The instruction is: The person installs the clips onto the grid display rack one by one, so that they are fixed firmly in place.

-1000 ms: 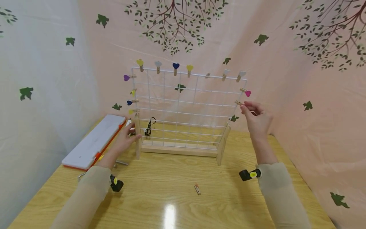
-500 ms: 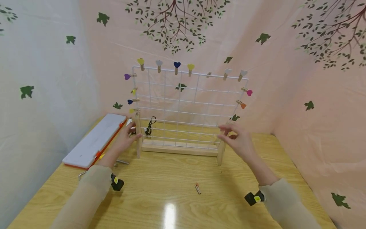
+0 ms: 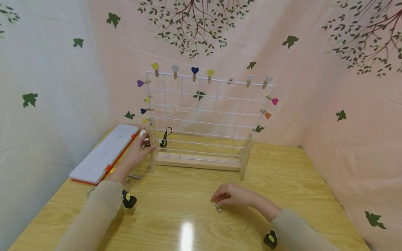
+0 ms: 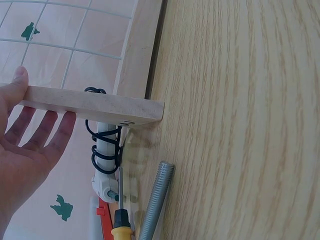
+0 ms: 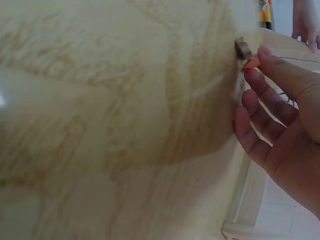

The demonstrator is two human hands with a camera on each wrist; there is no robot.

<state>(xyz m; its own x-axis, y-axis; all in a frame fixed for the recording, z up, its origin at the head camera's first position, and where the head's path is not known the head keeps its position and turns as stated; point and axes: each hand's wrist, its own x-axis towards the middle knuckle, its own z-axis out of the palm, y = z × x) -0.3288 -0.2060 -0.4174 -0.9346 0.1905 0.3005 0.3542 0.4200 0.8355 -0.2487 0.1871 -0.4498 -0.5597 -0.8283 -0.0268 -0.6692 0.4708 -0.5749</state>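
A white wire grid (image 3: 204, 113) stands in a wooden stand (image 3: 198, 163), and mini clothespins with coloured hearts are clipped along its edges. My left hand (image 3: 138, 151) grips the stand's left upright (image 4: 95, 102), thumb on one side and fingers on the other. Low over the table, my right hand (image 3: 233, 195) pinches a loose mini clothespin (image 3: 217, 207) by its orange heart end (image 5: 252, 63) between thumb and index finger. On the grid's right edge sit a clothespin with an orange heart (image 3: 267, 115) and one with a pink heart (image 3: 275, 101).
A white case with an orange edge (image 3: 105, 153) lies at the left. Beside the left upright are a threaded metal rod (image 4: 157, 200), a yellow-handled screwdriver (image 4: 121, 225) and a black cable (image 4: 106, 155) wound on a white tool. A printed curtain (image 3: 314, 87) hangs behind the table.
My right hand has let go of the orange-heart clothespin on the grid's right edge, then moved down and left to the loose clothespin on the table. The left hand stays put.
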